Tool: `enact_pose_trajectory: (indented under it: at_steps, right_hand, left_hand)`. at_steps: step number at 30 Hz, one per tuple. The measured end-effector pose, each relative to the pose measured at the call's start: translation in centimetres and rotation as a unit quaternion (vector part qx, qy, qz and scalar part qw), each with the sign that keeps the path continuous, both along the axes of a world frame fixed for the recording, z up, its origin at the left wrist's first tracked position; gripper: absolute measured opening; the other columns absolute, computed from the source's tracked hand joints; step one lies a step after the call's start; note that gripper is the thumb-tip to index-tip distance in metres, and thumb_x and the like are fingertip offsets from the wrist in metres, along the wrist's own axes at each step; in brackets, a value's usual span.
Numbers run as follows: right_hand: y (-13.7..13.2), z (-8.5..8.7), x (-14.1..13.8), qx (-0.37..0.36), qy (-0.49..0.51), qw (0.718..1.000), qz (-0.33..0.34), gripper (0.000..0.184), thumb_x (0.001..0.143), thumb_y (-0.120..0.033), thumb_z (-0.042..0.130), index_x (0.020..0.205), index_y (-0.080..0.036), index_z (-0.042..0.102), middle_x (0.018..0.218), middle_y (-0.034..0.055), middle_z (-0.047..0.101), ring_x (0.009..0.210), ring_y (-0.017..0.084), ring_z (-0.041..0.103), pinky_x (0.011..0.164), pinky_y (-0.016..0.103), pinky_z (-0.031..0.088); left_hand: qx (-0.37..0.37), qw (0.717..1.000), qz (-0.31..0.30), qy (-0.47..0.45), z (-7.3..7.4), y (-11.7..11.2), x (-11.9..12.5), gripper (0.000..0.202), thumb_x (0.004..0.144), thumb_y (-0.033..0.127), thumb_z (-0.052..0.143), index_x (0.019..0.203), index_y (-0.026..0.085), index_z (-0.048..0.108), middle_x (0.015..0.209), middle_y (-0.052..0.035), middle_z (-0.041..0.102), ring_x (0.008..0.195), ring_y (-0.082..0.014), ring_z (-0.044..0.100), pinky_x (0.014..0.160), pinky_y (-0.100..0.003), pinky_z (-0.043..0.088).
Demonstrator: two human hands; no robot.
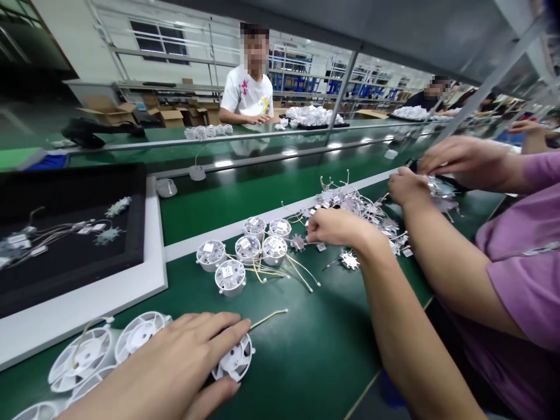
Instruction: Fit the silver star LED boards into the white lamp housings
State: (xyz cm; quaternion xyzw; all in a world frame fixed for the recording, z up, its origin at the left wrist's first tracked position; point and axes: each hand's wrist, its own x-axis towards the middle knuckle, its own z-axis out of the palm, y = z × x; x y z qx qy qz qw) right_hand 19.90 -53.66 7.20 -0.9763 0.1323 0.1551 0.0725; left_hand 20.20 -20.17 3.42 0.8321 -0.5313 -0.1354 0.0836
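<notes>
My left hand (175,367) lies flat at the bottom left, fingers stretched out over a white round fan-like housing (236,360) with a yellow wire. More such housings (83,356) lie beside it. My right hand (336,226) reaches out to the middle of the green bench. Its fingers are curled in a pinch at a small star-shaped board (298,242). Just left of it stands a cluster of small white round housings (247,251) with yellow wires. Beyond it is a heap of star-shaped boards with wires (354,204).
A person in a purple shirt (520,268) at my right has both hands in the same heap. A black tray in a white frame (153,256) holds wired boards at left. Across the green conveyor (245,198) another person in a white shirt sits by piles of white parts.
</notes>
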Motion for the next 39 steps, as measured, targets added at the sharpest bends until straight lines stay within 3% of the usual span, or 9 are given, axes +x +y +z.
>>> enact_pose_trajectory:
  at_steps: [6, 10, 19, 23, 26, 29, 32, 35, 39]
  right_hand:
    - [2.0, -0.3, 0.1, -0.025, -0.019, 0.999, 0.020, 0.034, 0.075, -0.029, 0.069, 0.107, -0.017, 0.072, 0.098, 0.0114, 0.075, 0.088, 0.027, 0.068, 0.064, 0.029, 0.039]
    - [1.9, -0.7, 0.3, 0.006, -0.038, 0.998, 0.040, 0.020, 0.077, -0.024, 0.064, 0.094, -0.017, 0.070, 0.090, 0.0091, 0.073, 0.080, 0.024, 0.066, 0.061, 0.028, 0.036]
    - [2.2, 0.9, -0.6, 0.083, -0.208, 0.971, 0.080, 0.013, 0.094, -0.027, 0.053, 0.093, -0.019, 0.063, 0.088, 0.0037, 0.073, 0.079, 0.017, 0.066, 0.065, 0.026, 0.043]
    - [6.5, 0.8, -1.2, 0.076, -0.503, 0.818, 0.268, 0.008, 0.095, -0.018, 0.058, 0.092, -0.017, 0.065, 0.086, 0.0029, 0.074, 0.078, 0.016, 0.068, 0.071, 0.028, 0.047]
    - [10.4, 0.0, -1.3, 0.073, -0.590, 0.684, 0.421, 0.020, 0.098, -0.011, 0.051, 0.087, -0.014, 0.067, 0.084, 0.0041, 0.074, 0.075, 0.016, 0.065, 0.068, 0.030, 0.049]
    - [12.8, -0.8, -1.4, 0.100, -0.608, 0.627, 0.476, 0.023, 0.097, -0.011, 0.052, 0.082, -0.012, 0.069, 0.084, 0.0055, 0.075, 0.072, 0.016, 0.064, 0.065, 0.030, 0.052]
    - [13.1, -1.1, -1.6, 0.183, -0.604, 0.629, 0.454, 0.012, 0.090, -0.008, 0.057, 0.088, -0.012, 0.069, 0.096, 0.0085, 0.074, 0.086, 0.017, 0.067, 0.077, 0.030, 0.057]
    - [12.9, -1.1, -1.9, 0.328, -0.549, 0.684, 0.350, 0.024, 0.087, -0.015, 0.066, 0.111, -0.012, 0.066, 0.120, 0.0147, 0.069, 0.112, 0.020, 0.065, 0.096, 0.033, 0.054]
    - [13.0, -1.2, -1.8, 0.577, -0.292, 0.732, 0.214, 0.028, 0.090, -0.028, 0.069, 0.115, -0.016, 0.068, 0.099, 0.0074, 0.076, 0.089, 0.016, 0.071, 0.080, 0.028, 0.057]
  left_hand:
    - [0.039, 0.999, -0.022, 0.007, 1.0, -0.5, 0.1, 0.055, 0.088, 0.026, 0.059, 0.143, 0.032, 0.055, 0.144, -0.0063, 0.058, 0.123, -0.0348, 0.063, 0.095, -0.052, 0.058]
    - [0.045, 0.999, -0.018, 0.005, 2.5, -0.7, 0.0, 0.060, 0.087, 0.024, 0.062, 0.145, 0.032, 0.052, 0.154, -0.0055, 0.048, 0.133, -0.0340, 0.055, 0.104, -0.051, 0.054]
    - [-0.124, 0.979, 0.134, 0.094, 1.6, 0.2, 1.1, 0.040, 0.098, 0.053, 0.046, 0.132, 0.039, 0.062, 0.138, 0.0001, 0.064, 0.126, -0.0292, 0.060, 0.104, -0.048, 0.053]
    - [-0.217, 0.895, 0.297, 0.251, 2.1, -0.3, 1.4, 0.063, 0.088, 0.072, 0.052, 0.137, 0.033, 0.059, 0.128, -0.0068, 0.068, 0.117, -0.0287, 0.064, 0.103, -0.042, 0.052]
    - [-0.294, 0.811, 0.302, 0.407, 2.4, -0.8, 1.9, 0.083, 0.079, 0.078, 0.060, 0.137, 0.019, 0.057, 0.101, -0.0103, 0.074, 0.092, -0.0248, 0.071, 0.086, -0.033, 0.058]
    - [-0.329, 0.765, 0.297, 0.468, 3.0, -1.2, 2.5, 0.074, 0.072, 0.072, 0.074, 0.115, 0.012, 0.065, 0.076, -0.0054, 0.071, 0.068, -0.0184, 0.068, 0.067, -0.025, 0.056]
    - [-0.368, 0.730, 0.307, 0.487, 3.9, -1.5, 2.8, 0.065, 0.066, 0.064, 0.084, 0.100, 0.013, 0.064, 0.063, -0.0008, 0.066, 0.054, -0.0139, 0.063, 0.055, -0.021, 0.052]
    - [-0.407, 0.709, 0.290, 0.498, 4.4, -1.6, 2.7, 0.056, 0.067, 0.056, 0.087, 0.095, 0.015, 0.062, 0.065, -0.0012, 0.068, 0.051, -0.0114, 0.062, 0.054, -0.019, 0.052]
    - [-0.432, 0.699, 0.264, 0.505, 3.9, -1.3, 2.7, 0.045, 0.074, 0.049, 0.085, 0.091, 0.016, 0.060, 0.072, -0.0015, 0.071, 0.051, -0.0087, 0.061, 0.052, -0.017, 0.052]
